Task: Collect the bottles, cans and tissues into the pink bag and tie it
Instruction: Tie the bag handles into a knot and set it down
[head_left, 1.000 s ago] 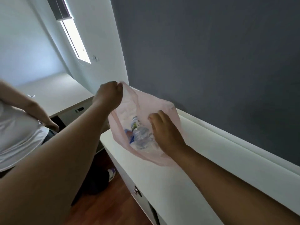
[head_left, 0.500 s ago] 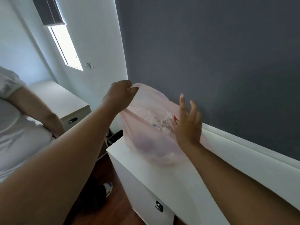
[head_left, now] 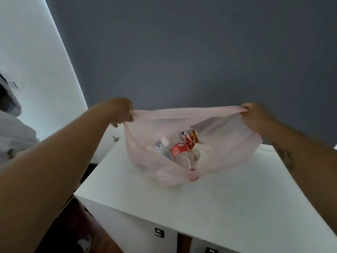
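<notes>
The pink bag [head_left: 228, 143] rests on the white cabinet top [head_left: 218, 207], its mouth stretched wide. My left hand [head_left: 121, 111] grips the left end of the rim and my right hand [head_left: 255, 114] grips the right end, both raised above the bag. Inside lie a red can [head_left: 189, 136], a clear bottle with a red label [head_left: 179, 151], another clear bottle [head_left: 164, 148] and crumpled tissue [head_left: 199, 150].
A dark grey wall stands right behind the cabinet. Another person in a white top [head_left: 12, 132] stands at the left edge. Drawer fronts with dark handles [head_left: 159, 232] face me below. Wooden floor and a shoe [head_left: 84, 242] lie at lower left.
My right hand, open beside the bag half a second ago, has closed on the right side of the rim. Both hands have pulled apart, stretching the mouth wide. The view has swung right.
</notes>
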`<state>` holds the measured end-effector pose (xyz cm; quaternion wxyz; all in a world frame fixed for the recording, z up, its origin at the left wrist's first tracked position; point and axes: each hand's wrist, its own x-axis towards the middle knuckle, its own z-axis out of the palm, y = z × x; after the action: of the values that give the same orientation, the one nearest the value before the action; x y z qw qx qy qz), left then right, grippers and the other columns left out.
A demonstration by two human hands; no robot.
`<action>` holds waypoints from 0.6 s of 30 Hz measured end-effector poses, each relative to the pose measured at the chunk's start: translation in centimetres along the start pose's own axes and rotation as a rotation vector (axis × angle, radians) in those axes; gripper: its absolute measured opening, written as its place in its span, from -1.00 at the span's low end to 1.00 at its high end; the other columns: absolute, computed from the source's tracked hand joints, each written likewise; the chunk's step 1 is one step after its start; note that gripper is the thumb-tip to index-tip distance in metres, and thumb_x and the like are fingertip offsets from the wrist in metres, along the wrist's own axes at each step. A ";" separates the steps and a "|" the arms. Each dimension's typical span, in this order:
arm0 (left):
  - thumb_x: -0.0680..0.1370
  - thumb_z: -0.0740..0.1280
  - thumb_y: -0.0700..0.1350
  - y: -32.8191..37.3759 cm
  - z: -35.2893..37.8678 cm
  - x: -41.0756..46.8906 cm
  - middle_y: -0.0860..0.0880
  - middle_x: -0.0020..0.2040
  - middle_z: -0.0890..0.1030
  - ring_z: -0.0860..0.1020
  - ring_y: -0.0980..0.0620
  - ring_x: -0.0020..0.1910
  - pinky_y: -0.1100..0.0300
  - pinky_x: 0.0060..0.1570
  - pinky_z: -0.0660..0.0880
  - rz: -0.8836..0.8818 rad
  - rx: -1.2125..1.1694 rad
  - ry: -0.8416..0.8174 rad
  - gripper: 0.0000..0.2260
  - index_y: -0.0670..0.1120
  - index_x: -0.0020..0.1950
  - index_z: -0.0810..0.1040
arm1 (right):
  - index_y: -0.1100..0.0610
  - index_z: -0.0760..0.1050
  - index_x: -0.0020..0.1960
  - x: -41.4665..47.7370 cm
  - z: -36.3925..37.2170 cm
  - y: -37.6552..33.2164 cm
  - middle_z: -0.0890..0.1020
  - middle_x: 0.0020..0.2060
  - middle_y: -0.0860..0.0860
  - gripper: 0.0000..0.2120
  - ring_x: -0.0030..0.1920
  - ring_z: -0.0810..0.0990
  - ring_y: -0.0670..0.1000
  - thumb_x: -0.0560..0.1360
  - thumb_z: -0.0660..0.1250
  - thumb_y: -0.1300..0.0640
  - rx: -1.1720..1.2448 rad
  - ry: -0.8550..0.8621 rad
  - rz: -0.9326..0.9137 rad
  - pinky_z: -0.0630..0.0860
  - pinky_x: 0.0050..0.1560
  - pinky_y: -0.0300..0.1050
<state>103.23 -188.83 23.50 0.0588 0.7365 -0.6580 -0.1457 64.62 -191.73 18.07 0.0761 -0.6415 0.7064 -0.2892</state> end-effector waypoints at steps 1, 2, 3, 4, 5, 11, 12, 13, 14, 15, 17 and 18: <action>0.58 0.36 -0.18 0.6 0.3 0.0 -0.20 0.18 0.51 0.63 -0.17 -0.08 0.01 -0.09 0.62 -0.053 -0.049 -0.111 -0.68 -0.19 0.31 0.43 | 0.18 0.60 -0.08 -0.2 -1.5 1.0 0.63 -0.13 0.22 -0.86 -0.11 0.59 0.22 0.54 0.26 0.22 0.020 -0.045 0.026 0.41 -0.25 -0.07; 0.60 0.33 -0.18 1.2 0.6 0.0 -0.20 0.20 0.51 0.66 -0.17 -0.10 -0.04 -0.06 0.64 -0.082 -0.100 -0.194 -0.70 -0.22 0.31 0.44 | 0.12 0.59 -0.09 -0.5 -2.8 2.0 0.62 -0.16 0.17 -0.89 -0.15 0.58 0.18 0.54 0.29 0.20 0.056 -0.096 0.054 0.40 -0.31 -0.12; 0.61 0.33 -0.19 2.0 0.9 0.1 -0.20 0.21 0.52 0.67 -0.18 -0.10 -0.07 -0.01 0.64 -0.094 -0.166 -0.255 -0.72 -0.24 0.29 0.45 | 0.08 0.57 -0.11 -0.7 -4.2 3.0 0.61 -0.19 0.12 -0.92 -0.20 0.56 0.13 0.53 0.31 0.18 0.091 -0.142 0.084 0.40 -0.35 -0.17; 0.60 0.33 -0.21 2.8 1.1 0.2 -0.20 0.20 0.54 0.68 -0.18 -0.11 -0.08 0.00 0.64 -0.094 -0.250 -0.305 -0.74 -0.26 0.27 0.48 | 0.06 0.57 -0.12 -1.0 -5.6 4.0 0.60 -0.22 0.08 -0.93 -0.23 0.54 0.10 0.53 0.33 0.16 0.109 -0.181 0.103 0.39 -0.37 -0.19; 0.60 0.34 -0.23 3.8 1.0 0.3 -0.20 0.18 0.57 0.69 -0.17 -0.13 -0.05 -0.03 0.65 -0.088 -0.337 -0.354 -0.75 -0.28 0.26 0.50 | 0.06 0.57 -0.10 -1.2 -6.9 5.0 0.60 -0.21 0.07 -0.94 -0.25 0.54 0.08 0.54 0.33 0.15 0.105 -0.226 0.123 0.40 -0.37 -0.20; 0.58 0.33 -0.34 9.4 -1.2 1.4 -0.26 0.05 0.69 0.72 -0.02 -0.12 0.23 -0.16 0.65 0.012 -0.641 -0.414 -0.79 -0.36 0.20 0.55 | 0.18 0.57 0.10 -2.0 -14.1 10.6 0.60 -0.02 0.16 -0.83 -0.03 0.54 0.10 0.60 0.26 0.14 0.191 -0.403 0.274 0.51 0.04 -0.01; 0.57 0.33 -0.34 10.2 -1.5 1.7 -0.26 0.10 0.67 0.72 -0.02 -0.09 0.24 -0.15 0.65 0.028 -0.711 -0.374 -0.78 -0.37 0.20 0.54 | 0.18 0.56 0.17 -1.8 -14.9 11.1 0.61 0.04 0.15 -0.79 0.03 0.56 0.11 0.60 0.26 0.12 0.240 -0.355 0.277 0.52 0.13 0.05; 0.58 0.32 -0.34 11.2 -1.7 2.0 -0.26 0.12 0.67 0.72 -0.02 -0.08 0.25 -0.16 0.64 0.036 -0.791 -0.326 -0.78 -0.38 0.20 0.53 | 0.15 0.56 0.20 -1.6 -15.5 11.7 0.63 0.08 0.12 -0.77 0.08 0.59 0.11 0.60 0.26 0.10 0.302 -0.309 0.271 0.53 0.16 0.07; 0.59 0.30 -0.34 12.1 -1.8 2.1 -0.25 0.12 0.67 0.72 -0.02 -0.10 0.26 -0.19 0.64 0.040 -0.871 -0.264 -0.81 -0.38 0.18 0.54 | 0.11 0.56 0.19 -1.4 -15.8 12.0 0.64 0.09 0.08 -0.78 0.09 0.61 0.08 0.61 0.25 0.10 0.387 -0.283 0.252 0.56 0.11 0.04; 0.60 0.28 -0.34 13.2 -1.7 2.3 -0.22 0.06 0.69 0.72 0.00 -0.15 0.27 -0.24 0.64 0.041 -0.941 -0.185 -0.86 -0.36 0.12 0.56 | 0.08 0.57 0.17 -1.3 -16.2 12.1 0.65 0.07 0.04 -0.81 0.06 0.63 0.04 0.62 0.23 0.12 0.474 -0.268 0.226 0.59 0.00 -0.04; 0.60 0.24 -0.37 15.3 -1.2 2.2 -0.08 -0.19 0.72 0.70 0.06 -0.25 0.26 -0.31 0.64 0.043 -1.001 -0.002 -0.86 -0.24 -0.07 0.57 | 0.05 0.55 0.18 -1.1 -16.9 12.1 0.66 0.05 -0.02 -0.79 0.01 0.64 -0.04 0.63 0.20 0.18 0.659 -0.240 0.186 0.64 -0.18 -0.15; 0.59 0.24 -0.40 16.3 -0.9 2.3 -0.05 -0.25 0.70 0.68 0.04 -0.22 0.22 -0.25 0.65 0.049 -1.000 0.073 -0.81 -0.18 -0.13 0.56 | 0.04 0.54 0.21 -0.8 -17.1 12.3 0.66 0.07 -0.03 -0.77 0.03 0.64 -0.03 0.63 0.20 0.19 0.757 -0.217 0.172 0.65 -0.18 -0.15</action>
<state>88.17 -193.31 28.54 0.4308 0.6073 -0.5222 -0.4158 45.98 -185.57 25.70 0.4051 -0.5335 0.5888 -0.4524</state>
